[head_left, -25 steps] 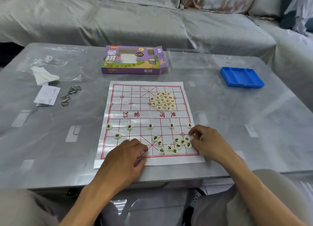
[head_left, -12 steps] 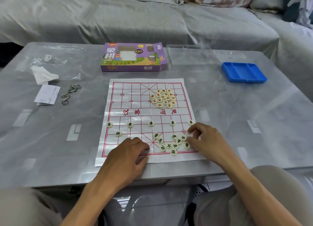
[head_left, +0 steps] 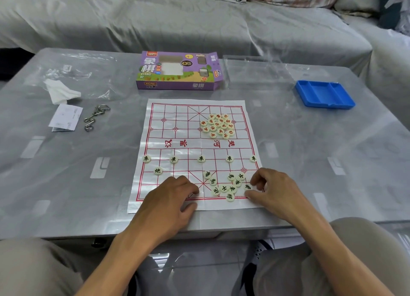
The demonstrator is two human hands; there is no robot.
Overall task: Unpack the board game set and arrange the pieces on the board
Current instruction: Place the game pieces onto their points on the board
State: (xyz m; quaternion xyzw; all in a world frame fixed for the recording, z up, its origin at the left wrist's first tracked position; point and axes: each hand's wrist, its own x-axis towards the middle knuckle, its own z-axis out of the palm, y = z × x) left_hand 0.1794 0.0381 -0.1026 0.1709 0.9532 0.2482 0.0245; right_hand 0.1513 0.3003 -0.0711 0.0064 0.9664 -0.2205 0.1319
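**Xiangqi pieces part-placed on the paper board**

Xiangqi pieces lie on the paper board (head_left: 175, 138), which is spread flat near the front edge of our grey table (head_left: 310, 162); its near margin stops short of that edge. Five black-lettered pieces (head_left: 201, 158) stand in a row just our side of the river, reaching from the board's left line to its right line. One more black piece (head_left: 157, 170) sits alone behind the row on the left. A loose cluster (head_left: 224, 186) of about nine black pieces lies near the right corner, touching or just beside each other. The red-lettered pieces are heaped in one pile (head_left: 218, 126) on the far right; we cannot count them exactly.

Our left hand (head_left: 168, 198) rests on the board's near edge, fingers curled under, holding nothing we can see. Our right hand (head_left: 273, 189) sits at the board's right corner, thumb and forefinger curved around one black piece (head_left: 247, 187); whether they actually pinch it we cannot tell.

Bare table lies on both sides of the board. Beyond it lies one purple box (head_left: 177, 70), flap open, and one blue tray (head_left: 325, 94) well off to the right.
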